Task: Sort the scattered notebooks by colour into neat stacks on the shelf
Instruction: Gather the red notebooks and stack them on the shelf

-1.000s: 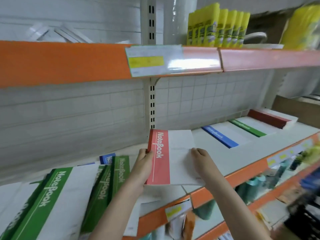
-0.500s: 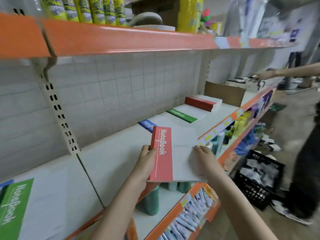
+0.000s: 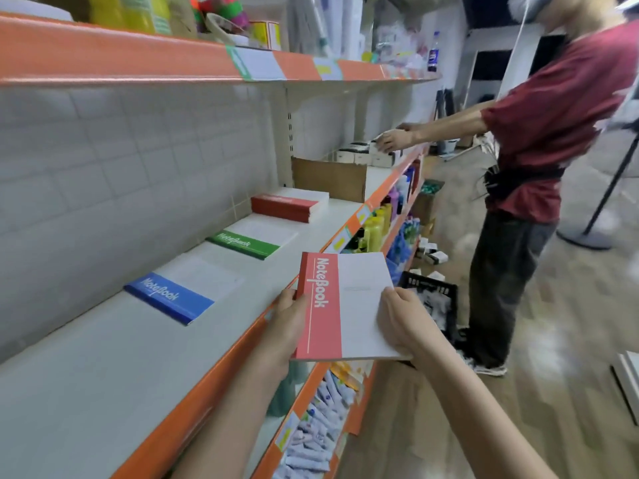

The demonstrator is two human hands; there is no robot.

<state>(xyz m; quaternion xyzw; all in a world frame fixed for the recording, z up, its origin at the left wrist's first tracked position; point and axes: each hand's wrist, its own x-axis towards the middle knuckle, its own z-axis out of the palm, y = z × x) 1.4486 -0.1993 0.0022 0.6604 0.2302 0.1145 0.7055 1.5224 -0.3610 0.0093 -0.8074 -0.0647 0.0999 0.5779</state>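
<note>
I see bare white shelf (image 3: 103, 357) across the lower left of the frame, open from the orange front edge back to the tiled wall. Toward the centre, three things lie on it, well apart with clear strips between: a blue notebook (image 3: 169, 297), a green notebook (image 3: 245, 242) and a red stack (image 3: 287, 205). Just beyond the red stack a cardboard box (image 3: 328, 178) stands upright across the shelf. The upper shelf (image 3: 138, 60) caps the headroom along the top. At right, another person (image 3: 539, 140) stands in the aisle with arms reaching onto the far shelf, and a black crate (image 3: 432, 295) sits on the floor by the lower shelves.
</note>
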